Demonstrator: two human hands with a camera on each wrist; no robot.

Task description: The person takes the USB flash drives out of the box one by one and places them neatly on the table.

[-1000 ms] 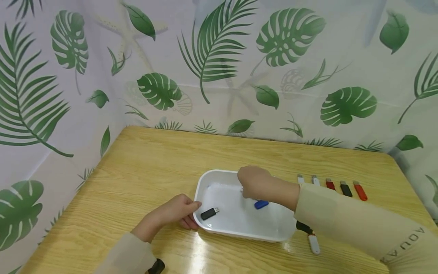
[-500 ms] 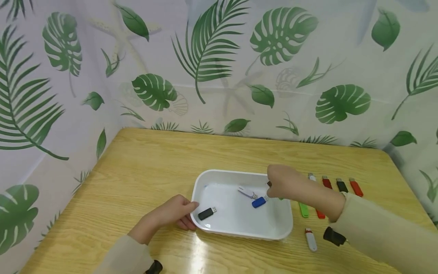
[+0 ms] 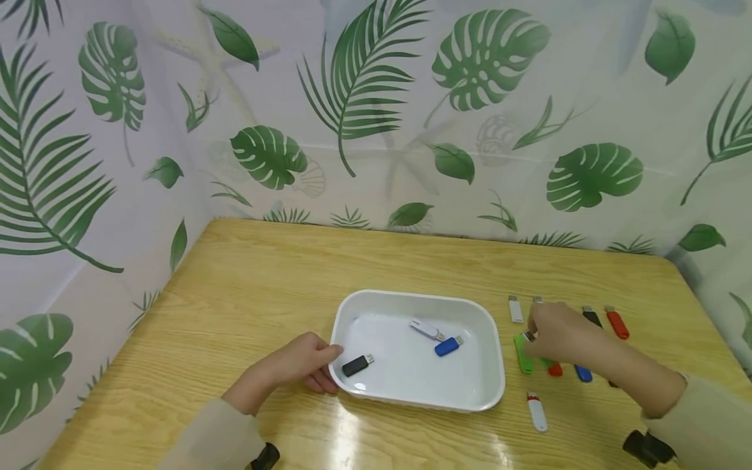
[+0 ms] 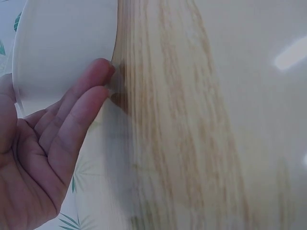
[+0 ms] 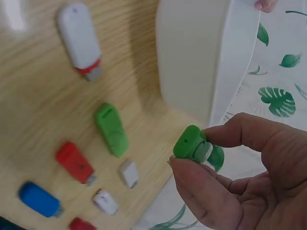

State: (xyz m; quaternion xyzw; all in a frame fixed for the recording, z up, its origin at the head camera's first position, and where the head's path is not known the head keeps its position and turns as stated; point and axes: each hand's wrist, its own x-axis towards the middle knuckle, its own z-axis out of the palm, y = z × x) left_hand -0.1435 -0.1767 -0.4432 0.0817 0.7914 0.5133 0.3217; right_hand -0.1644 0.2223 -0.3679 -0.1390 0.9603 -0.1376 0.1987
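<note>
At its left end, a white plastic tray (image 3: 395, 356) is gripped by my left hand (image 3: 296, 362), thumb over the rim and fingers against the outside wall (image 4: 67, 52). A black USB stick (image 3: 355, 366), a blue one (image 3: 448, 346) and a white one (image 3: 425, 329) lie in the tray. Above the table right of the tray, my right hand (image 3: 558, 333) pinches a green USB stick (image 5: 188, 142) between thumb and fingers. Another green stick (image 5: 112, 130) lies on the table below, near a red one (image 5: 75, 162).
More USB sticks lie in rows right of the tray: white (image 3: 515, 309), black (image 3: 592, 316), red (image 3: 617, 323) and blue (image 3: 583, 373), some partly covered by the right hand. A white stick with a red band (image 3: 536, 412) lies nearer the front. Leaf-patterned cloth (image 3: 399, 130) hangs behind the table.
My right hand has moved right, from over the tray to above the rows of sticks, with the green USB stick. My left hand keeps its place on the tray.
</note>
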